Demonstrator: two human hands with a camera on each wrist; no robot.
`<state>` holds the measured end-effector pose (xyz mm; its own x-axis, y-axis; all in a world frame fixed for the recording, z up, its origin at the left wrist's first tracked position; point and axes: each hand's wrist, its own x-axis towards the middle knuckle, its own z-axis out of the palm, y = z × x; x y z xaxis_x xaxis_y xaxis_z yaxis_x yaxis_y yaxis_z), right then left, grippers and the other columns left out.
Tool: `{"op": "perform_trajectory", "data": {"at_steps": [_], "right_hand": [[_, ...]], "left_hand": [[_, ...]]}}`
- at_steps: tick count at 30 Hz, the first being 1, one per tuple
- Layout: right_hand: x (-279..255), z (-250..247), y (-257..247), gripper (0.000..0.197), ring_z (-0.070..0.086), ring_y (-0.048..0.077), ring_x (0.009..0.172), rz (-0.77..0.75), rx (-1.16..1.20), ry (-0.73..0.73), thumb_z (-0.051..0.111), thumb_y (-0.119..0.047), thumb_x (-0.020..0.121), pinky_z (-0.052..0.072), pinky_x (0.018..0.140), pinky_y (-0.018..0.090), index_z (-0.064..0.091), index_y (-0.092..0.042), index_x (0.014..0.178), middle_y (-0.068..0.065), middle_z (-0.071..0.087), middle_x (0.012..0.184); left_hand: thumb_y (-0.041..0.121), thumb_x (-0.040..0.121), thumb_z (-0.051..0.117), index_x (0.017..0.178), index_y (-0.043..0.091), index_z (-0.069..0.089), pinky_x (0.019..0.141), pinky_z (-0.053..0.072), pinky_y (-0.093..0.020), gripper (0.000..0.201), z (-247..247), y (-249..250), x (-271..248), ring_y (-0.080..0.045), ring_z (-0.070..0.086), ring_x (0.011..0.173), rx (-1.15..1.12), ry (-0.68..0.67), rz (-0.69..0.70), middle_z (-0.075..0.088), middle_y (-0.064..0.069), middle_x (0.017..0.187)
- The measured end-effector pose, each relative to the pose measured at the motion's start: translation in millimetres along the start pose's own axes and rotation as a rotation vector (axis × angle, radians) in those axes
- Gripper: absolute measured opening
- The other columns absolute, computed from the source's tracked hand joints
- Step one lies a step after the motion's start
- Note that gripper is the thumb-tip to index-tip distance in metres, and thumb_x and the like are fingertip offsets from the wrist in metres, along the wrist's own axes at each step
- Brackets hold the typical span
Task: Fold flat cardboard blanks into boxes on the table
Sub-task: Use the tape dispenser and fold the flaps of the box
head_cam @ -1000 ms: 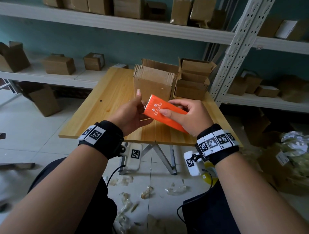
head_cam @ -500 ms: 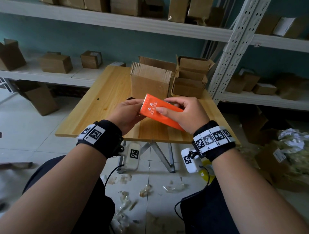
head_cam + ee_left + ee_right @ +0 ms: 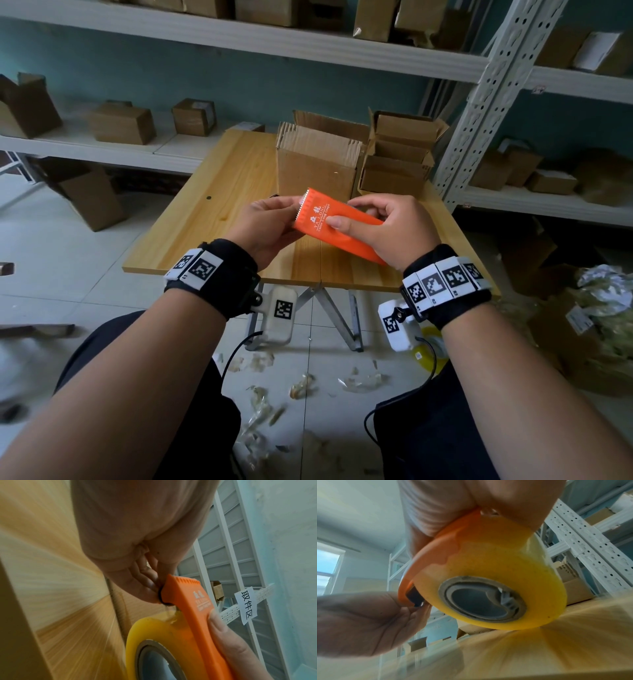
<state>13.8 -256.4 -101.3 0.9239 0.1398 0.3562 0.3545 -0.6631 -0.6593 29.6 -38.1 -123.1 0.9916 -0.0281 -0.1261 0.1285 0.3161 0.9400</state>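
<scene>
An orange tape dispenser (image 3: 337, 224) with a yellowish tape roll (image 3: 496, 574) is held above the wooden table (image 3: 219, 205). My right hand (image 3: 387, 229) grips its body, thumb on the orange top. My left hand (image 3: 270, 226) curls its fingers at the toothed cutter end (image 3: 181, 582), touching the tape edge there. A stack of flat cardboard blanks (image 3: 317, 161) stands upright at the table's back, with folded open boxes (image 3: 399, 161) piled to its right.
White metal shelving (image 3: 486, 102) rises right of the table and behind it, holding several cardboard boxes (image 3: 121, 123). Torn tape scraps (image 3: 301, 390) litter the tiled floor between my knees. More cardboard and crumpled packaging (image 3: 603, 308) lies on the right floor.
Both hands brought the dispenser slightly nearer to me. My left fingers, stretched out beside the cutter a second ago, have curled in against its toothed end.
</scene>
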Motion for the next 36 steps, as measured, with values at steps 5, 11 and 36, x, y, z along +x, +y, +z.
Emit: {"op": "perform_trajectory", "data": {"at_steps": [5,11,36], "right_hand": [[-1.0,3.2,-6.1,0.060,0.067,0.003,0.088,-0.039,-0.066,-0.049,0.075,-0.070,0.080,0.051,0.070,0.019,0.070,-0.030,0.124,-0.016,0.068,0.095],[-1.1,0.3,-4.9,0.056,0.069,0.006,0.084,-0.029,-0.026,-0.073,0.079,-0.065,0.081,0.058,0.072,0.025,0.069,-0.028,0.122,-0.009,0.068,0.089],[-30.2,-57.2,29.0,0.055,0.068,0.012,0.085,0.115,-0.146,-0.062,0.081,-0.068,0.070,0.059,0.076,0.035,0.068,-0.030,0.108,-0.004,0.066,0.092]], "left_hand": [[0.013,0.101,0.068,0.096,0.010,0.077,0.074,0.064,-0.028,0.011,-1.9,-0.4,-2.8,-0.018,0.077,0.080,0.039,0.069,0.078,0.081,-0.008,0.086],[0.019,0.099,0.072,0.095,0.012,0.077,0.073,0.065,-0.028,0.009,3.7,-2.0,-4.6,-0.016,0.077,0.079,0.083,0.135,0.171,0.080,-0.005,0.084],[0.020,0.100,0.072,0.113,0.006,0.077,0.096,0.060,-0.032,0.019,-96.5,35.8,-16.2,-0.015,0.070,0.089,-0.024,0.339,0.281,0.073,-0.004,0.094]]}}
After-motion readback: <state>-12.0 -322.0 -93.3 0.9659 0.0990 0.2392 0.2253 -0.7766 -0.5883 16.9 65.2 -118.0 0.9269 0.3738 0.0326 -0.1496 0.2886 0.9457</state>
